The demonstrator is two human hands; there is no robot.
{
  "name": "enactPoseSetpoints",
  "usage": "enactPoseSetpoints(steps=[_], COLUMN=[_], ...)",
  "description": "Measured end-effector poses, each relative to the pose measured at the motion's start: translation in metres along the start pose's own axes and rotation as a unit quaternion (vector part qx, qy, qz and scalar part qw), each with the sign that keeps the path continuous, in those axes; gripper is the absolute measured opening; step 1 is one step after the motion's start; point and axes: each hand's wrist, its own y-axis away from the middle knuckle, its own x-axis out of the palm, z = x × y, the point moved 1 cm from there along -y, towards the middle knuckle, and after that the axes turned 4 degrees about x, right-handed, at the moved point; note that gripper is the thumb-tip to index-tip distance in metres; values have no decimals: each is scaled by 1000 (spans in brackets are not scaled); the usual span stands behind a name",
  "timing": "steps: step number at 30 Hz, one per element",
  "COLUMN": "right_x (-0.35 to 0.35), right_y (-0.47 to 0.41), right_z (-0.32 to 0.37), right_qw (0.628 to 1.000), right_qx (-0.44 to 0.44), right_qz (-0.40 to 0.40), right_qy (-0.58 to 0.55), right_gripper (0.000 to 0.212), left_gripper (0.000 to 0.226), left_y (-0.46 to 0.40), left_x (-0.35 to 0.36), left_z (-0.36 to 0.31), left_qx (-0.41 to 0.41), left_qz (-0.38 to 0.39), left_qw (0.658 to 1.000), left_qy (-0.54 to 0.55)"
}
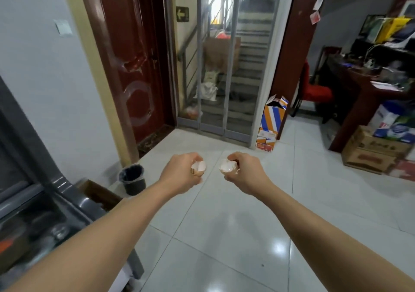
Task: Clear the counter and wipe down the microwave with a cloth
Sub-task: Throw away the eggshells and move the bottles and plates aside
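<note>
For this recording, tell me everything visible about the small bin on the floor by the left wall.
The bin is a small, round, dark bucket, plastic by the look of it, standing upright on the pale tiled floor. A thin clear liner is folded over its rim; the inside looks dark, and what it holds cannot be told. It sits near the white wall, below the red-brown door frame, beside a brown cardboard box and a grey appliance. No hand touches it; both hands are held out to its right.

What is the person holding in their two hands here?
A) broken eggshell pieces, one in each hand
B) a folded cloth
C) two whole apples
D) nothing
A: the left hand grips a cracked brown-and-white eggshell piece, and the right hand grips another white-lined eggshell piece.
</note>
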Motion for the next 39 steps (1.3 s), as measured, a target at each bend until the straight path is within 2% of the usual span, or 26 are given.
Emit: enactPoseSetpoints(steps=[8,17,30,39], right_x=[-6,-8,-22,27], right_y=[-154,-301,-545,-673], right_z=[-3,-19,-38,-9], right_qw=[1000,999,986,970], right_qx=[-1,-20,-117,-167], right_qz=[3,27,118,178], right_qy=[-3,-17,14,20], right_gripper=[55,55,54,52], left_gripper=[50,49,48,44], left_y=[-156,-286,-479,-565], left_x=[5,9,43,39], left_z=[27,47,67,133], left_qx=[-18,-43,-167,-237], left_qz=[5,-6,-74,-103], left_qw=[1000,999,983,966], left_qy=[-7,-24,-15,-13])
